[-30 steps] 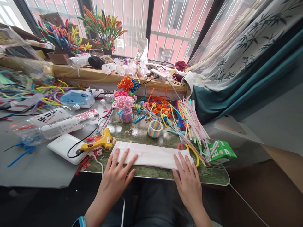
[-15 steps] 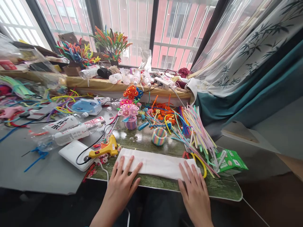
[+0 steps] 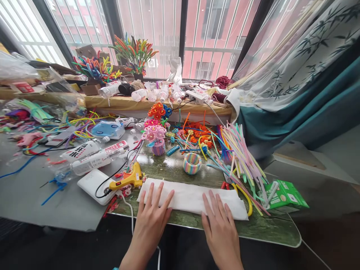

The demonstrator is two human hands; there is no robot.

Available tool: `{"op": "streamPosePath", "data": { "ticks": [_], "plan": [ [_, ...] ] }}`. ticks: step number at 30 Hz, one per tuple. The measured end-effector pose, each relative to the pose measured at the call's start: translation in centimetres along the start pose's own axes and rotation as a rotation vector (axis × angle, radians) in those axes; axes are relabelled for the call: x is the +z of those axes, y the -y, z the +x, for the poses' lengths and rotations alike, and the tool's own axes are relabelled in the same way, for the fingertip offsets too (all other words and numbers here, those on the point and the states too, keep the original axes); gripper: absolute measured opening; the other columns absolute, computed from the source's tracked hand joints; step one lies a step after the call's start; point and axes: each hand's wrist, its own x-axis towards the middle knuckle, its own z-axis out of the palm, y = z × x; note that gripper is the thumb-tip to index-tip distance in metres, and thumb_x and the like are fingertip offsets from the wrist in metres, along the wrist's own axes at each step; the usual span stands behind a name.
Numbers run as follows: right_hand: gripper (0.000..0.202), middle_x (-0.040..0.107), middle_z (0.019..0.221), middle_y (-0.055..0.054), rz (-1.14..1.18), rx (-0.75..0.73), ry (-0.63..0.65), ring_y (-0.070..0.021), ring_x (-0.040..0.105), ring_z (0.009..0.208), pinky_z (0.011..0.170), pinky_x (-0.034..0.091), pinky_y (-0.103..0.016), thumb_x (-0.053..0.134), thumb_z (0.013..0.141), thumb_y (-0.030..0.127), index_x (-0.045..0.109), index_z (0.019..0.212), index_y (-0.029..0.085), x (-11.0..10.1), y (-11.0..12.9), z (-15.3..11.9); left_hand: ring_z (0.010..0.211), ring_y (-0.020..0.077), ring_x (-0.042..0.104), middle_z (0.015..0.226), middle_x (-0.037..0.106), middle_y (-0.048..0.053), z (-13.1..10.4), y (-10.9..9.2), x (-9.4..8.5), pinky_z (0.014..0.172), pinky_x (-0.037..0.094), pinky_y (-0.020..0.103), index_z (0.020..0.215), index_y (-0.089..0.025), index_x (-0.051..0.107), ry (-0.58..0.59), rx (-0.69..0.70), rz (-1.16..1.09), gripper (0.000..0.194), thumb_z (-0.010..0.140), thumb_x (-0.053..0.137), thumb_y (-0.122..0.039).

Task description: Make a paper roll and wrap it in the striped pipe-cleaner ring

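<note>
A folded white cloth (image 3: 185,195) lies in a long flat strip along the front edge of the green tabletop (image 3: 270,228). My left hand (image 3: 153,215) rests on its left part, fingers spread and flat. Right of the cloth's middle, my right hand (image 3: 219,221) lies with its fingertips on the fabric, fingers stretched out. Just beyond the cloth stands a small striped woven ring-shaped pot (image 3: 192,163). A yellow glue gun (image 3: 128,178) is beside the cloth's left end, on a white box-shaped device (image 3: 95,187). Yellow-handled pliers (image 3: 247,200) lie partly under the cloth's right end.
A pot of pink fuzzy-wire flowers (image 3: 157,146) stands behind. Bundles of pastel pipe cleaners (image 3: 242,161) and a green packet (image 3: 287,195) lie at the right. Plastic bottles (image 3: 92,161) and a blue tissue pack (image 3: 108,129) crowd the left. A cluttered sill (image 3: 168,106) runs below the window.
My right hand has slid left along the cloth, away from its right end, which now shows. My left hand stays on the left part. The view has shifted slightly.
</note>
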Motion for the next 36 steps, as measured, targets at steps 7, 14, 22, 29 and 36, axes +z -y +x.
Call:
{"op": "streamPosePath", "data": {
  "ticks": [7, 14, 22, 29, 36],
  "plan": [
    [0.053, 0.036, 0.159, -0.006, 0.015, 0.008, -0.008, -0.0283, 0.036, 0.145, 0.118, 0.025, -0.05, 0.034, 0.101, 0.036, 0.039, 0.152, 0.022, -0.1, -0.1, -0.1, 0.137, 0.0357, 0.046, 0.152, 0.048, 0.006, -0.5, -0.1, 1.1, 0.11, 0.033, 0.05, 0.149, -0.037, 0.041, 0.057, -0.005, -0.055, 0.055, 0.095, 0.049, -0.034],
    [0.054, 0.039, 0.158, -0.005, 0.023, 0.007, -0.036, -0.0279, 0.038, 0.143, 0.117, 0.026, -0.05, 0.036, 0.1, 0.032, 0.036, 0.153, 0.024, 0.1, -0.2, -0.1, 0.129, 0.0259, 0.055, 0.143, 0.058, 0.007, -0.1, 0.6, -0.7, 0.11, 0.034, 0.041, 0.147, -0.024, 0.045, -0.031, -0.057, -0.099, 0.049, 0.098, 0.044, -0.025],
    [0.054, 0.039, 0.158, -0.005, 0.037, 0.011, -0.036, -0.0285, 0.039, 0.143, 0.117, 0.026, -0.05, 0.036, 0.1, 0.032, 0.035, 0.153, 0.024, 0.0, -0.1, -0.2, 0.126, 0.0277, 0.059, 0.141, 0.058, 0.015, -1.6, 1.2, -0.5, 0.103, 0.041, 0.041, 0.155, -0.011, 0.026, -0.049, -0.165, -0.018, 0.058, 0.1, 0.039, -0.026],
    [0.055, 0.04, 0.157, -0.004, 0.038, 0.008, -0.036, -0.0281, 0.039, 0.143, 0.117, 0.026, -0.05, 0.036, 0.1, 0.032, 0.033, 0.154, 0.025, 0.2, -0.3, -0.2, 0.131, 0.0276, 0.054, 0.144, 0.056, 0.015, -2.0, 1.3, -0.2, 0.104, 0.042, 0.04, 0.147, -0.012, 0.042, -0.002, -0.178, -0.025, 0.05, 0.1, 0.04, -0.029],
    [0.054, 0.039, 0.158, -0.004, 0.031, 0.008, -0.034, -0.0282, 0.039, 0.143, 0.118, 0.026, -0.05, 0.036, 0.1, 0.031, 0.036, 0.153, 0.024, 0.0, -0.2, -0.2, 0.126, 0.0279, 0.058, 0.141, 0.059, 0.015, -2.0, 1.5, -0.2, 0.101, 0.042, 0.041, 0.14, -0.014, 0.052, -0.002, -0.179, -0.001, 0.045, 0.1, 0.039, -0.029]
  ]
}}
